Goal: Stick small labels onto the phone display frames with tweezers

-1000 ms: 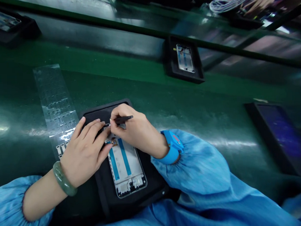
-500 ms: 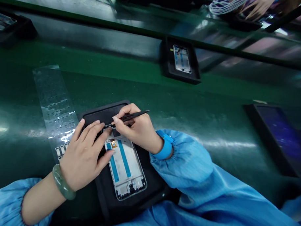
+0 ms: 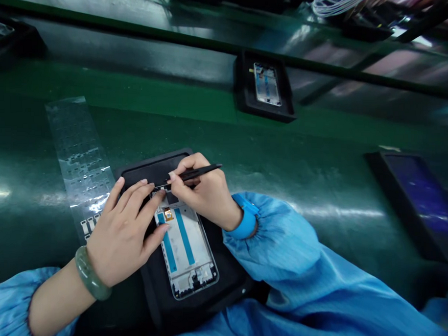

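Note:
An opened phone frame (image 3: 192, 242) with two blue strips lies on a black tray (image 3: 160, 297) in front of me. My left hand (image 3: 128, 225) rests over its upper left side, fingers spread, with fingertips on the top edge and the thumb at the left strip. My right hand (image 3: 202, 186) pinches black tweezers (image 3: 200, 172) near the phone's top. Their tip is hidden by my fingers, close to the top edge. Left of the tray lies a clear plastic sheet (image 3: 82, 158) with small white stickers (image 3: 89, 224) at its near end.
Another phone frame (image 3: 267, 84) sits in a black tray (image 3: 286, 114) on the strip behind. A black tray (image 3: 32, 45) stands far left, and one with a dark, purplish panel (image 3: 423, 195) at right. White cables (image 3: 345, 1) lie at the upper right.
Both hands keep almost the same pose at the phone's top. The view has shifted slightly. At the upper right, the other person's hand has moved and shows less.

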The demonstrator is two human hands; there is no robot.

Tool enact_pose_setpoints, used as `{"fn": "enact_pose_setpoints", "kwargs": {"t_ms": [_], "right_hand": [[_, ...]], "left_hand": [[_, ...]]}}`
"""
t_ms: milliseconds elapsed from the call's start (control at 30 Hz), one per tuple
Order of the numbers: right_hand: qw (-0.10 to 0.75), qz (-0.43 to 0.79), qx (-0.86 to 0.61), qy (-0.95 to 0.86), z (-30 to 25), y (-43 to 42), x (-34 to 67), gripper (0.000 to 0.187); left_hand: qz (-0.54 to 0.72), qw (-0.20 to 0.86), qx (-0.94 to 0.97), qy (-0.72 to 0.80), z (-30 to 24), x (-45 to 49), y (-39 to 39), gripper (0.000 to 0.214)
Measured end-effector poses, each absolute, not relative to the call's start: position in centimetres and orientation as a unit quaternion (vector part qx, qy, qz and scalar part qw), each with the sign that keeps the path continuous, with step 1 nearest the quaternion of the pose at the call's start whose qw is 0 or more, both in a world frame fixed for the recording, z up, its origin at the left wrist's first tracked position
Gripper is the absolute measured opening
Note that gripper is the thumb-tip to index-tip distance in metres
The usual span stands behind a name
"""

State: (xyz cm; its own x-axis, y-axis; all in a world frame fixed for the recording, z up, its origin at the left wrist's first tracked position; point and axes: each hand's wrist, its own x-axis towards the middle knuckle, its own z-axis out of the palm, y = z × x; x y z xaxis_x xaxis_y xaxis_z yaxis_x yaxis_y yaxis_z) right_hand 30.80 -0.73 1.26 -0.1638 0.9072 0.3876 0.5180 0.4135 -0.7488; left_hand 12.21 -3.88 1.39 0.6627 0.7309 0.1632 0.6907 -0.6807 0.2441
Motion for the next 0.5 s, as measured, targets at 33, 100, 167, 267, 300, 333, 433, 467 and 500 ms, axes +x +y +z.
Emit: {"fn": "enact_pose_setpoints", "kwargs": {"t_ms": [33, 100, 167, 267, 300, 333, 433, 467, 500], "right_hand": [[0.422, 0.228, -0.486, -0.731, 1.2, -0.7, 30.9, 0.008], [0.420, 0.212, -0.476, -0.743, 1.1, -0.7, 30.9, 0.010], [0.416, 0.186, -0.462, -0.761, 1.3, -0.8, 30.7, 0.011], [0.365, 0.164, -0.428, -0.811, 2.0, -1.1, 30.2, 0.009], [0.337, 0.161, -0.418, -0.828, 2.2, -1.2, 30.1, 0.009], [0.312, 0.161, -0.410, -0.842, 2.4, -1.2, 30.0, 0.008], [0.319, 0.184, -0.415, -0.832, 2.4, -0.9, 30.5, 0.007], [0.342, 0.205, -0.429, -0.810, 2.2, -0.7, 30.8, 0.006], [0.365, 0.232, -0.445, -0.784, 1.9, -0.4, 31.1, 0.006]], "left_hand": [[0.124, 0.082, 0.908, 0.392, 1.4, 12.2, -3.9, 0.046], [0.125, 0.083, 0.907, 0.393, 1.4, 12.3, -3.9, 0.046], [0.128, 0.081, 0.907, 0.392, 1.4, 12.3, -4.0, 0.045], [0.131, 0.074, 0.907, 0.394, 1.4, 12.3, -4.0, 0.045], [0.131, 0.073, 0.907, 0.395, 1.4, 12.3, -4.0, 0.044], [0.131, 0.073, 0.906, 0.395, 1.4, 12.3, -4.0, 0.044], [0.132, 0.073, 0.907, 0.393, 1.3, 12.3, -3.9, 0.045], [0.132, 0.074, 0.907, 0.393, 1.2, 12.3, -4.0, 0.045], [0.132, 0.074, 0.907, 0.392, 1.2, 12.3, -4.0, 0.046]]}}
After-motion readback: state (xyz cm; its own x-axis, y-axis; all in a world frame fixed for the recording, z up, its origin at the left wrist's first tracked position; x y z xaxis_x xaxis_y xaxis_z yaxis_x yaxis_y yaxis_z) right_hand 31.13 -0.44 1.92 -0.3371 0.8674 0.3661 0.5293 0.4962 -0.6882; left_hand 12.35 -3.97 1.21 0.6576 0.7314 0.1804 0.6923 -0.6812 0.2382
